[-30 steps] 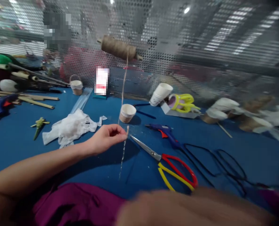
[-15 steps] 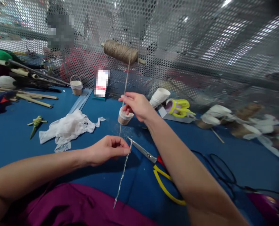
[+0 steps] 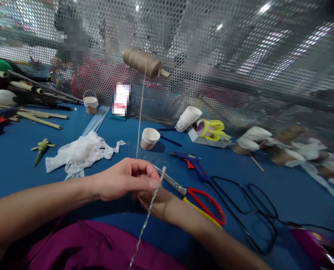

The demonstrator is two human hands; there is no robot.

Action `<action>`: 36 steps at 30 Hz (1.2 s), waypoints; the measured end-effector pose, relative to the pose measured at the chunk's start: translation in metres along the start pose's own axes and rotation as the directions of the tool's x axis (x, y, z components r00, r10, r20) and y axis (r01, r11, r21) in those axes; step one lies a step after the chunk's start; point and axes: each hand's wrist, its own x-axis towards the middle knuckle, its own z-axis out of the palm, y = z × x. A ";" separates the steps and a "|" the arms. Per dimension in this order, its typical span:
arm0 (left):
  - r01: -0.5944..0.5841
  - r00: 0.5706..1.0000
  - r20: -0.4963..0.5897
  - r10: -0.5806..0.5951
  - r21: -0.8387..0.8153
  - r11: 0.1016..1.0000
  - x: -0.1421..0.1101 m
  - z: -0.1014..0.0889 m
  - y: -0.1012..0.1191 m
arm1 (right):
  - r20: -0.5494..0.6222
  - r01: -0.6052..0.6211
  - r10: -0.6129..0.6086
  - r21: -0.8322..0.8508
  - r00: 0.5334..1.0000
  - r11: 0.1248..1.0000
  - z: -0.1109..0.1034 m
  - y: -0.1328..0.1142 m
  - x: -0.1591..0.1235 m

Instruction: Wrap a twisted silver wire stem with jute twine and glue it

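Note:
My left hand (image 3: 124, 174) is closed in a pinch on a twisted silvery wire (image 3: 143, 227), which hangs down from the fingertips. The wire's upper tip is wrapped in tan twine and sticks up past the thumb. A twine strand (image 3: 141, 108) runs taut from a twine spool (image 3: 140, 62) on the mesh down to behind my left hand. Under and behind that hand is my right hand (image 3: 158, 202), its fingers mostly hidden. Scissors (image 3: 181, 188) with red and yellow handles lie beside my right wrist. A twine-wrapped paper cup (image 3: 150, 139) stands beyond my hands.
A blue glue gun (image 3: 193, 161) with a black cord lies to the right. Stacked paper cups (image 3: 188, 118) and yellow-handled scissors (image 3: 212, 129) are farther back. White fabric (image 3: 85, 152) lies left, near sticks (image 3: 40, 119). A perforated metal panel (image 3: 212, 56) rises behind the table.
My right hand has come down from the twine strand to behind my left hand, uncovering the cup and glue gun. The strand has shifted left; the wire's wrapped tip stands higher.

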 end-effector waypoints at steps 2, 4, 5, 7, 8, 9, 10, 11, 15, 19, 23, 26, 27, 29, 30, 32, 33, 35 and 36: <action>-0.013 1.000 -0.027 0.013 -0.010 1.000 0.001 -0.001 0.002 | 0.149 0.031 -0.002 -0.197 0.989 0.980 0.002 -0.003 -0.013; -0.023 0.998 -0.062 0.023 -0.011 1.000 0.004 -0.004 0.001 | 0.221 0.076 0.010 -0.380 0.975 0.922 -0.005 -0.009 -0.018; -0.031 0.996 -0.081 0.030 -0.003 1.000 0.005 -0.005 0.000 | 0.164 0.068 0.005 -0.437 0.986 0.897 -0.010 -0.013 -0.019; -0.057 0.990 -0.126 0.061 0.040 0.998 0.009 -0.009 -0.004 | -0.107 -0.007 -0.053 -0.491 0.993 0.871 -0.021 -0.022 -0.017; -0.070 0.986 -0.145 0.080 0.073 0.995 0.011 -0.011 -0.005 | -0.256 -0.053 -0.082 -0.480 0.963 0.876 -0.026 -0.026 -0.015; -0.082 0.982 -0.161 0.099 0.110 0.991 0.012 -0.013 -0.007 | -0.331 -0.087 -0.063 -0.420 0.941 0.903 -0.029 -0.030 -0.014; -0.094 0.977 -0.177 0.120 0.148 0.985 0.014 -0.014 -0.009 | -0.354 -0.112 -0.017 -0.340 0.935 0.934 -0.030 -0.034 -0.012; -0.107 0.971 -0.193 0.143 0.186 0.977 0.015 -0.015 -0.010 | -0.327 -0.134 0.044 -0.256 0.944 0.957 -0.029 -0.037 -0.011; -0.159 0.934 -0.267 0.239 0.289 0.944 0.019 -0.019 -0.015 | -0.253 -0.150 0.148 0.010 0.956 0.989 -0.014 -0.037 -0.005; -0.153 0.919 -0.309 0.246 0.295 0.943 0.021 -0.020 -0.018 | -0.280 -0.115 0.134 0.083 0.951 0.990 -0.004 -0.028 -0.002; -0.139 0.930 -0.279 0.239 0.335 0.932 0.022 -0.022 -0.018 | -0.299 -0.122 0.139 0.073 0.944 0.990 -0.005 -0.027 -0.005; -0.131 0.941 -0.244 0.234 0.375 0.918 0.021 -0.022 -0.017 | -0.296 -0.113 0.135 0.089 0.946 0.990 -0.007 -0.025 -0.008; -0.130 0.944 -0.233 0.233 0.385 0.914 0.021 -0.022 -0.016 | -0.288 -0.107 0.134 0.105 0.948 0.989 -0.007 -0.024 -0.009; -0.124 0.951 -0.212 0.223 0.399 0.908 0.021 -0.022 -0.015 | -0.246 -0.097 0.130 0.141 0.960 0.985 -0.008 -0.021 -0.009; -0.115 0.956 -0.203 0.214 0.409 0.905 0.020 -0.022 -0.014 | -0.214 -0.097 0.128 0.146 0.968 0.984 -0.010 -0.021 -0.009; -0.087 0.964 -0.186 0.188 0.448 0.890 0.019 -0.021 -0.011 | -0.182 -0.107 0.124 0.099 0.976 0.989 -0.014 -0.021 -0.009; -0.067 0.970 -0.173 0.169 0.479 0.875 0.019 -0.021 -0.010 | -0.198 -0.108 0.116 0.050 0.973 0.993 -0.016 -0.023 -0.009; -0.031 0.983 -0.134 0.126 0.555 0.831 0.017 -0.019 -0.008 | -0.266 -0.106 0.081 -0.078 0.961 0.991 -0.022 -0.027 -0.009; -0.017 0.987 -0.116 0.108 0.598 0.802 0.015 -0.018 -0.007 | -0.283 -0.105 0.059 -0.150 0.957 0.983 -0.023 -0.031 -0.009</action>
